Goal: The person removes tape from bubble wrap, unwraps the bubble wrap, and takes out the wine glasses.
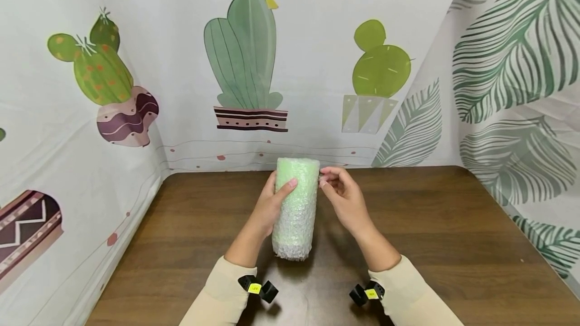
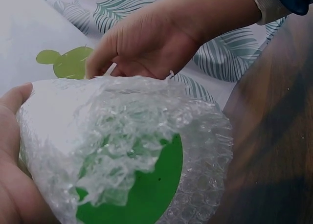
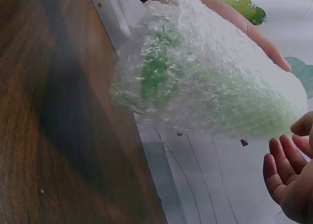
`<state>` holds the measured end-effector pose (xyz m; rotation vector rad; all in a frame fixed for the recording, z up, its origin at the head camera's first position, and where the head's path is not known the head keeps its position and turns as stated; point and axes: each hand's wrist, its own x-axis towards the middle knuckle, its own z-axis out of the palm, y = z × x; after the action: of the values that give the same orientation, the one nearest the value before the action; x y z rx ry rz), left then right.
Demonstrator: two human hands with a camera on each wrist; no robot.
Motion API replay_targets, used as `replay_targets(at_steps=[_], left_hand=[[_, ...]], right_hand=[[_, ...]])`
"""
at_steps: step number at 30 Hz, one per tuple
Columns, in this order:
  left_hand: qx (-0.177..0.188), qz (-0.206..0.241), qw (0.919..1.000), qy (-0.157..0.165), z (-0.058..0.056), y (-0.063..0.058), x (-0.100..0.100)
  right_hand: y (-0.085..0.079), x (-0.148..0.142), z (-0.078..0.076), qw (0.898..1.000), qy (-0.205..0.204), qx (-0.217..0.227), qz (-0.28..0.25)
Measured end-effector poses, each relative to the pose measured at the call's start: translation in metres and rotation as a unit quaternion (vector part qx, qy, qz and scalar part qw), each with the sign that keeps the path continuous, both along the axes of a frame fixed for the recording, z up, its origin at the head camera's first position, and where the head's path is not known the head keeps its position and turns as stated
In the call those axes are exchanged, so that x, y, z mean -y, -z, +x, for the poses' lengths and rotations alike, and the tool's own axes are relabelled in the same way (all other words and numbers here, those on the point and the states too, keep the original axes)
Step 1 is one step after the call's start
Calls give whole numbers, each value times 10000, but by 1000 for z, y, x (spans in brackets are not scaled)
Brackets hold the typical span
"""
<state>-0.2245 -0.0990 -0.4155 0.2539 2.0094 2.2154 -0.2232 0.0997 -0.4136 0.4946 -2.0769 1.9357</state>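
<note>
A green cylinder wrapped in clear bubble wrap (image 1: 295, 205) is held up over the table, tilted with its top away from me. My left hand (image 1: 268, 208) grips its left side, thumb lying across the front. At the upper right edge, my right hand (image 1: 348, 196) pinches a bit of the wrap between thumb and forefinger; its other fingers (image 3: 281, 160) are loosely bent in the right wrist view. The near end shows a bare green round face (image 2: 151, 185) inside a loose collar of bubble wrap (image 2: 205, 160). The cylinder's underside is hidden.
A brown wooden table (image 1: 204, 200) lies below the hands. Behind it hangs a white cloth (image 1: 312, 64) printed with cacti, and leaf-printed cloth (image 1: 512, 64) stands at the right. Each sleeve carries a small black wrist camera (image 1: 269, 292).
</note>
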Motion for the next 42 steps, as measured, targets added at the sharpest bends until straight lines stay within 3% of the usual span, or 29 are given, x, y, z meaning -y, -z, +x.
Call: replay_targets(at_steps=[10,17,23,30,42], left_hand=[[-8,-26,10000,-40,1,-1,-2],[-72,-27,10000,-25,1,-3,-2],[-52,-84,9999,-20,3,-2,-2],[-99,-60,9999,-4,2,-4,-2],[-87,-22,9999,-86,0,0,-4]], right_hand=[[1,2,0,9961,677,-23,574],[-22,10,17,9888,1115,-502,856],[-24,12,21,9804,1449,-957,930],[-24,10,20,9802,1436,-1082,825],[-27,9,21,9878,948,-540,1112]])
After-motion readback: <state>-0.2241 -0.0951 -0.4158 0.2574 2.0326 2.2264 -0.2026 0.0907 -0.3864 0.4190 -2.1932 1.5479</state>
